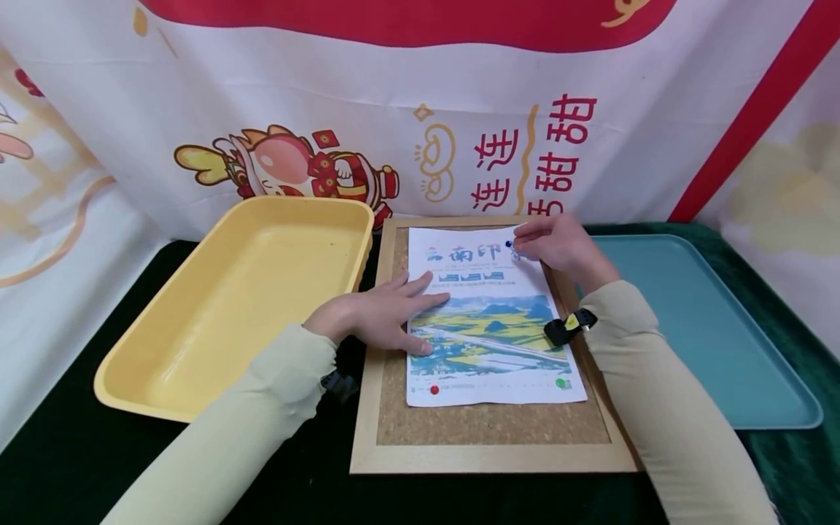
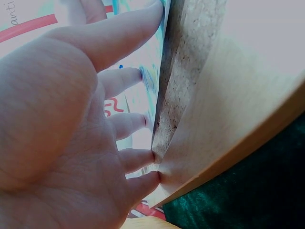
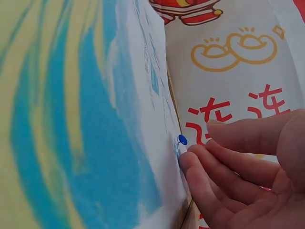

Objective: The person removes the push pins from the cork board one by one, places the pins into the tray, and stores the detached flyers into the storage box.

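Note:
A printed sheet (image 1: 485, 284) with a blue and yellow landscape lies on a cork board (image 1: 492, 426) with a wooden frame. My left hand (image 1: 387, 313) rests with spread fingers on the sheet's left edge and the frame. Near the sheet's top right, my right hand (image 1: 558, 248) is beside a blue pushpin (image 3: 183, 140) that stands on the paper. Its index fingertip (image 3: 189, 162) is right below the pin, while the thumb is apart from it. A red pushpin (image 1: 434, 390) is at the sheet's lower left corner, a green one (image 1: 561, 383) at the lower right.
To the left, a yellow tub (image 1: 230, 292) stands close against the board. A flat blue-green tray (image 1: 695, 328) is on the right, partly behind my right forearm. Dark green cloth (image 1: 289, 488) covers the table, and a printed white and red cloth (image 1: 367, 80) hangs behind.

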Demonstrator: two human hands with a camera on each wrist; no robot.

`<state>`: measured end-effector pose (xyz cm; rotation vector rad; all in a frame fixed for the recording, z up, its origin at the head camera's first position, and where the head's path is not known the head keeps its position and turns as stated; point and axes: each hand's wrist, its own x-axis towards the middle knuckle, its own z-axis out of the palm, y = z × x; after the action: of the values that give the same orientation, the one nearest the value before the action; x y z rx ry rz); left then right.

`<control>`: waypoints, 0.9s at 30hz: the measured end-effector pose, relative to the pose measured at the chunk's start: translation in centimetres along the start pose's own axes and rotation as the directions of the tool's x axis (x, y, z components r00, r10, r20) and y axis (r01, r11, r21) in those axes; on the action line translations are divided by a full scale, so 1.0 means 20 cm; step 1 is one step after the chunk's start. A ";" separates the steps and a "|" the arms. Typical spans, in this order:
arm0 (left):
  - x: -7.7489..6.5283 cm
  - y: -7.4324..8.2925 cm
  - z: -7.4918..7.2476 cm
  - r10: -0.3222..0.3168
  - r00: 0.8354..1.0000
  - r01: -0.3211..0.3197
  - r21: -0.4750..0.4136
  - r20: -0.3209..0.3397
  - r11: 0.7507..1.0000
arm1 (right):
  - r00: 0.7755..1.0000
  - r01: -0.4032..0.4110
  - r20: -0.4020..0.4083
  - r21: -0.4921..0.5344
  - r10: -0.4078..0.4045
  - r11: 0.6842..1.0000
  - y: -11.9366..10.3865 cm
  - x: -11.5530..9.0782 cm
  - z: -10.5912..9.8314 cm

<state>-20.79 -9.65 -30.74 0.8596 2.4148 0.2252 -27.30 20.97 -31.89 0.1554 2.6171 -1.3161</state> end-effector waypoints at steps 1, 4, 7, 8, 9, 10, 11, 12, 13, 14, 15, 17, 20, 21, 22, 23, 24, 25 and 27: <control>0.00 0.00 0.00 0.002 1.000 -0.002 -0.001 -0.002 1.000 | 1.000 -0.001 0.008 -0.014 0.002 1.000 0.00 0.00 0.00; 0.00 0.00 0.00 0.004 1.000 -0.004 -0.005 -0.004 1.000 | 0.999 -0.012 0.029 -0.040 0.013 0.999 0.01 0.01 0.01; 0.00 0.00 0.00 0.003 1.000 -0.003 -0.004 -0.003 1.000 | 0.999 -0.016 0.049 -0.047 0.019 0.999 0.02 0.01 0.00; 0.00 0.00 0.00 0.003 1.000 -0.003 -0.003 -0.002 1.000 | 0.998 -0.013 0.057 -0.045 0.016 0.999 0.02 0.01 0.00; 0.00 0.00 0.00 0.003 1.000 -0.003 -0.002 -0.001 1.000 | 0.998 -0.010 0.065 -0.045 0.013 0.999 0.03 0.01 0.00; 0.00 0.00 0.00 0.003 1.000 -0.003 -0.002 0.000 1.000 | 0.997 -0.006 0.074 -0.045 0.009 0.999 0.03 0.01 0.00; 0.00 0.00 0.00 0.005 1.000 -0.005 -0.001 0.000 1.000 | 0.997 0.001 0.084 -0.052 0.003 0.999 0.03 0.01 -0.01; 0.00 0.00 0.00 0.006 1.000 -0.006 -0.001 -0.001 1.000 | 0.996 0.008 0.093 -0.058 -0.003 0.998 0.04 0.01 -0.02; 0.01 0.00 0.00 0.006 1.000 -0.006 -0.003 -0.002 1.000 | 0.995 0.012 0.101 -0.064 -0.005 0.998 0.04 0.01 -0.02; 0.01 0.00 0.00 0.008 1.000 -0.008 -0.004 -0.003 1.000 | 0.994 0.014 0.106 -0.074 -0.006 0.997 0.04 0.01 -0.03; 0.01 0.00 0.00 0.009 1.000 -0.009 -0.004 -0.004 1.000 | 0.994 0.012 0.113 -0.079 -0.003 0.997 0.04 0.01 -0.03; 0.01 0.00 0.00 0.010 1.000 -0.010 -0.003 -0.005 1.000 | 0.993 -0.001 0.118 -0.088 0.012 0.996 0.03 0.01 -0.04; 0.01 0.00 0.00 0.008 1.000 -0.008 0.001 -0.005 1.000 | 0.992 -0.027 0.119 -0.088 0.038 0.996 0.02 0.03 -0.05; 0.01 0.00 0.00 0.007 1.000 -0.007 0.001 -0.003 1.000 | 0.992 -0.032 0.120 -0.086 0.042 0.996 0.01 0.04 -0.05; 0.01 0.00 0.00 0.005 1.000 -0.005 0.002 -0.003 1.000 | 0.992 -0.036 0.117 -0.087 0.046 0.996 0.01 0.05 -0.05; 0.01 0.00 0.00 0.004 1.000 -0.004 0.001 -0.002 1.000 | 0.992 -0.037 0.114 -0.087 0.047 0.996 0.01 0.05 -0.05; 0.01 0.00 0.00 0.003 1.000 -0.003 0.002 -0.001 1.000 | 0.993 -0.039 0.110 -0.087 0.048 0.995 0.00 0.06 -0.05; 0.01 0.00 0.00 0.002 1.000 -0.002 0.002 -0.001 1.000 | 0.993 -0.038 0.105 -0.091 0.047 0.995 0.00 0.07 -0.04; 0.01 -0.01 0.00 0.000 1.000 0.000 0.006 0.002 1.000 | 0.995 -0.038 0.089 -0.110 0.048 0.993 -0.01 0.09 -0.03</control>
<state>-21.01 -9.65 -30.82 0.8623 2.4149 0.2176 -29.19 21.37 -31.82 0.1304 2.5855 -1.1369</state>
